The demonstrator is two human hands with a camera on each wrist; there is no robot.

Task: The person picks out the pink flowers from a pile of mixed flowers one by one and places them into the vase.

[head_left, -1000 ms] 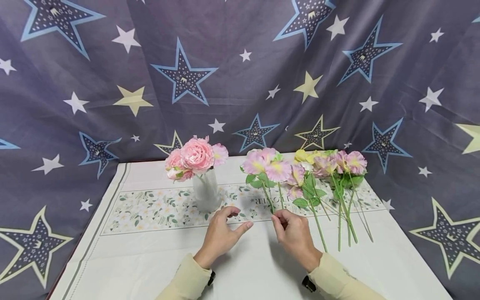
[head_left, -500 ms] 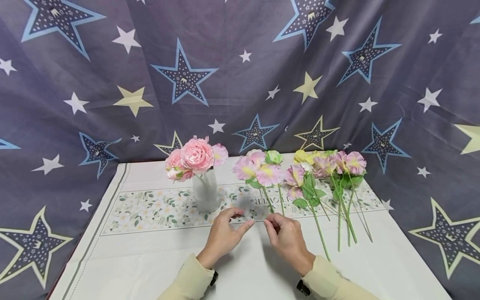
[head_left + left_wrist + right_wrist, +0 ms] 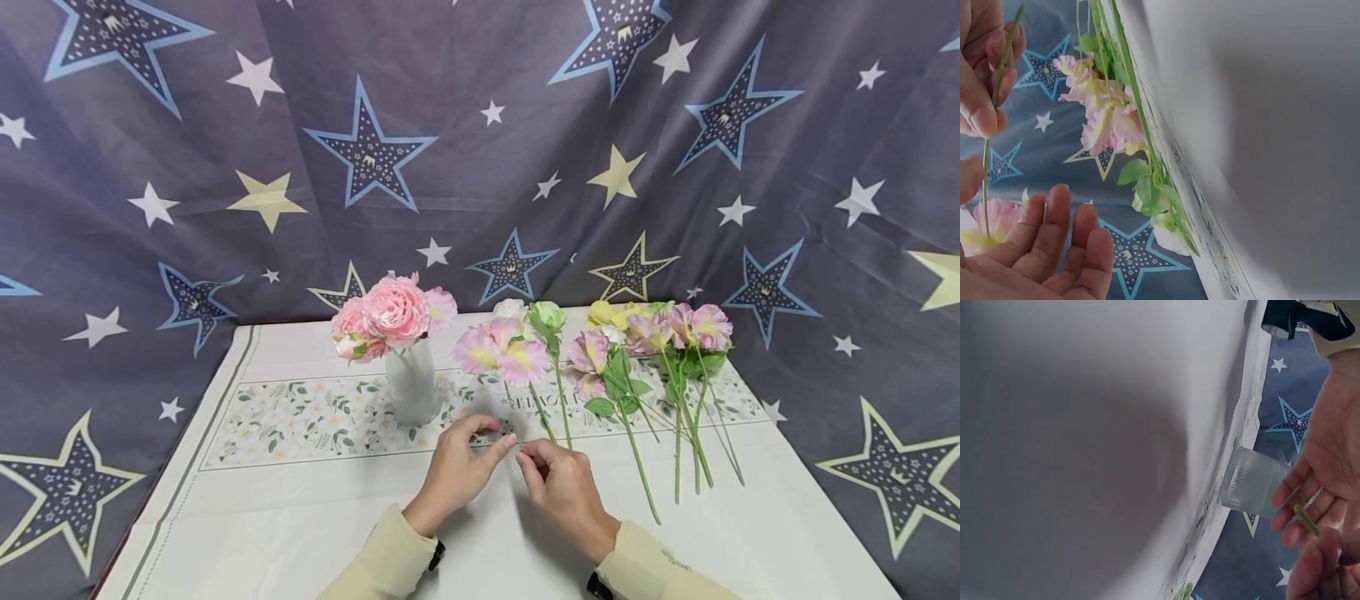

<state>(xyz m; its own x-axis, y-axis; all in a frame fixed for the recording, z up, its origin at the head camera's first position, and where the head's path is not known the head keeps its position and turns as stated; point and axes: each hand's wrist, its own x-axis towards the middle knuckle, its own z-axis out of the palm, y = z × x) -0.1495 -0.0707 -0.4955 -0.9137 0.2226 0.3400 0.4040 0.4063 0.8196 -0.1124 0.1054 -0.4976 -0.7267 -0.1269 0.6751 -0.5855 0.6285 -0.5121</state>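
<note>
My right hand (image 3: 566, 492) pinches the thin green stem (image 3: 1000, 78) of an artificial pink-and-yellow flower (image 3: 501, 350) between thumb and fingers. The blossom hangs beyond both hands, above the printed runner. The cut stem end (image 3: 1305, 520) pokes out past the right fingertips in the right wrist view. My left hand (image 3: 459, 471) is held near it, fingers loosely bent and thumb apart from them. In the left wrist view its left thumb (image 3: 969, 178) lies close to the stem; whether they touch I cannot tell. A frosted ribbed vase (image 3: 412, 387) with pink flowers (image 3: 393, 312) stands behind the left hand.
A white flower (image 3: 510, 309) and a green-white flower (image 3: 550, 315) lie behind the held bloom. Several pink, yellow and white flowers (image 3: 648, 329) lie at the right with stems toward me. A star-printed curtain (image 3: 450, 167) backs the white-covered table (image 3: 300, 533).
My right hand has moved left with the flower, whose blossom shifted left and slightly down, uncovering the white and green-white flowers. The left hand moved slightly right, so the hands are closer.
</note>
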